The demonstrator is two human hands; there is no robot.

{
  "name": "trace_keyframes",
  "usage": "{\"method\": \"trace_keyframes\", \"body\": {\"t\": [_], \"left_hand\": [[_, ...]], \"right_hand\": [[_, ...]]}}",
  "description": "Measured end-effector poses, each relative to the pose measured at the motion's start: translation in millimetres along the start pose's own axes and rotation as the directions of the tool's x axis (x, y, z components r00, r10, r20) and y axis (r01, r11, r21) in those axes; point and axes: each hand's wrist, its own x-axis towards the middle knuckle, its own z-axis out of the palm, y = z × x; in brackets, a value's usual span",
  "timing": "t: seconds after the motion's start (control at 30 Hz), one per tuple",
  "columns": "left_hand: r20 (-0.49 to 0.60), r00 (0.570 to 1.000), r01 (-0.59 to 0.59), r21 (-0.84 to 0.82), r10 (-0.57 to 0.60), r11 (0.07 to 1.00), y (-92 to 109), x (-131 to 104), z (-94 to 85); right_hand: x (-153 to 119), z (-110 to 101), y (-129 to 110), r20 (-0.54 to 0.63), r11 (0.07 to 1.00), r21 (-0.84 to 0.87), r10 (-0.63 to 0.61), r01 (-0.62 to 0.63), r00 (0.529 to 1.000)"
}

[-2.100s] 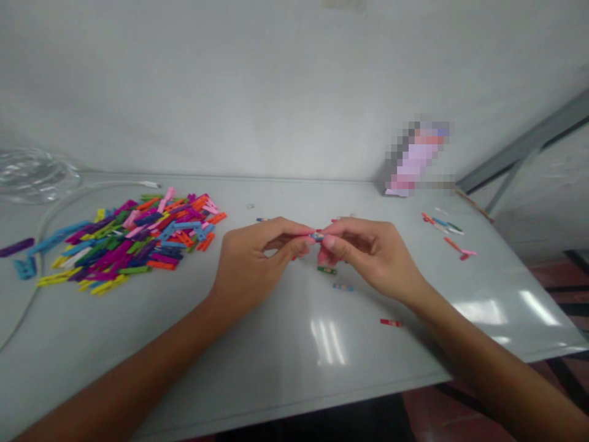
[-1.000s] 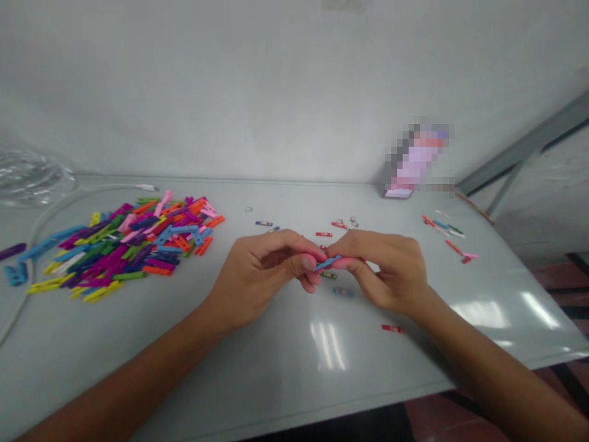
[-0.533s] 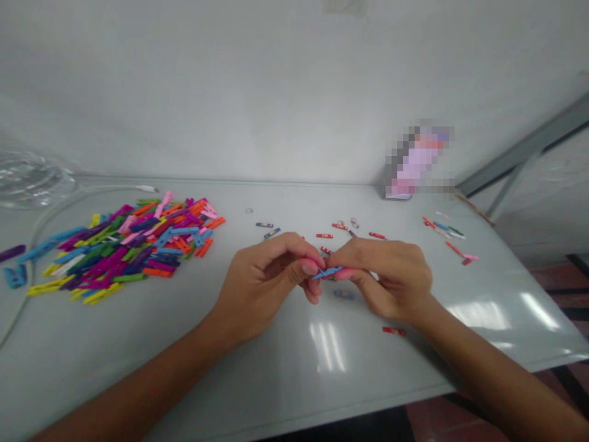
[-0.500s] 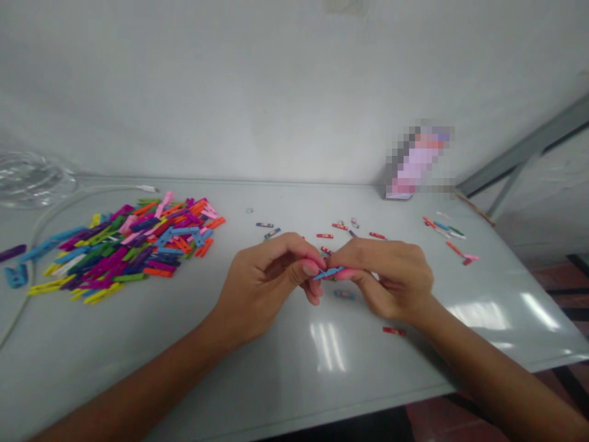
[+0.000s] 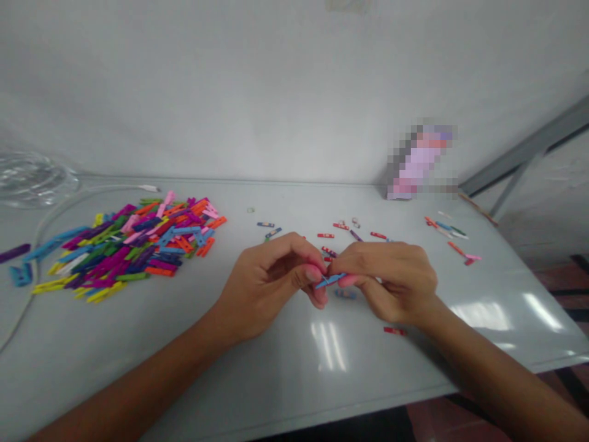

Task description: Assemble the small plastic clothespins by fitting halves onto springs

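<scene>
A light-blue clothespin piece (image 5: 330, 281) is held up in the middle, above the table. My right hand (image 5: 389, 276) pinches its right end between thumb and fingertips. My left hand (image 5: 276, 282) is closed at its left end, thumb against forefinger, with a thin bit of metal showing beside the fingertips. Whether that metal is a spring is too small to tell. Under and behind the hands lie small red clothespin pieces (image 5: 326, 236) and a blurred blue one (image 5: 345, 294). My fingers hide part of the table there.
A large heap of coloured clothespin parts (image 5: 124, 245) lies to the left, crossed near its edge by a white cable (image 5: 34, 245). Small metal springs (image 5: 355, 222) lie behind the hands. A red piece (image 5: 394, 331) rests near my right wrist. Loose sticks (image 5: 446, 228) lie far right.
The blue clothespin piece has tilted slightly and sits a little lower and to the right between my fingertips. Both hands keep their pinch with barely any shift.
</scene>
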Motion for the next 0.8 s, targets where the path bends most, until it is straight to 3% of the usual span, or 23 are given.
{"method": "trace_keyframes", "body": {"t": [0.53,0.8], "left_hand": [[0.018,1.0,-0.012,-0.004,0.012,1.0,-0.3,-1.0,-0.4],[-0.012,0.994,-0.108,0.162,0.112,0.981,3.8,-3.7,5.3]], "right_hand": [[-2.9,2.4,0.4,-0.018,0.999,0.034,-0.005,0.005,1.0],[-0.4,7.5,-0.7,-0.101,0.999,-0.018,-0.032,0.03,0.994]]}}
